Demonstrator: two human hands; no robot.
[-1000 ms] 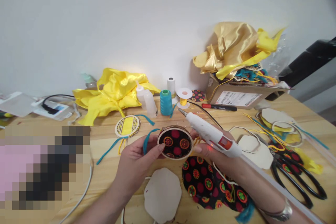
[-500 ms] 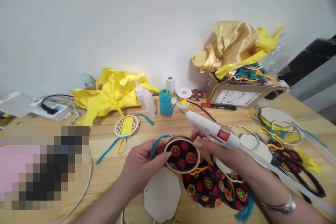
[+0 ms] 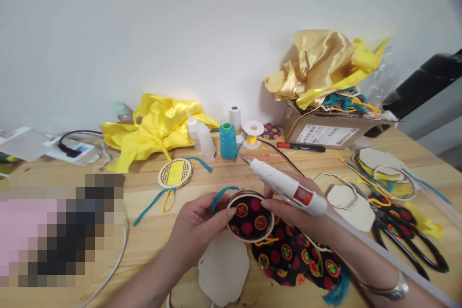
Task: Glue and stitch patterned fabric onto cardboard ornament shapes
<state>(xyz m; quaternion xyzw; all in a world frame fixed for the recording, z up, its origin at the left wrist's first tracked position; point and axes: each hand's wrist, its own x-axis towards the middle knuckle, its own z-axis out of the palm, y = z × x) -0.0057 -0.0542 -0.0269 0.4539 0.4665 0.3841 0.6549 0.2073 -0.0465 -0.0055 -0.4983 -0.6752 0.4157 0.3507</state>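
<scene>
My left hand (image 3: 202, 224) is closed on the left edge of a small round wooden frame (image 3: 249, 240) backed with black fabric printed with red and orange circles. A blue cord rises beside its fingers. My right hand (image 3: 288, 209) pinches the frame's right edge with its thumb. It also carries a white hot glue gun (image 3: 277, 180), whose metal nozzle points to the upper left; the handle is hidden by the hand. Under the hands lie a pale scalloped wooden piece (image 3: 224, 269) and black printed fabric (image 3: 288, 260). A finished-looking oval piece (image 3: 175, 173) with yellow fabric lies to the left.
Along the wall stand yellow satin (image 3: 159, 122), white bottles (image 3: 205, 142), a blue thread cone (image 3: 228, 142) and a yellow thread spool (image 3: 252, 134). A cardboard box (image 3: 321, 130) heaped with cloth is behind a marker (image 3: 301, 147). Black-handled scissors (image 3: 429, 250) and wooden shapes (image 3: 352, 207) lie right.
The glue gun has shifted slightly left and downward with my right hand. The round frame has moved down a little, and my right thumb now lies further over its edge.
</scene>
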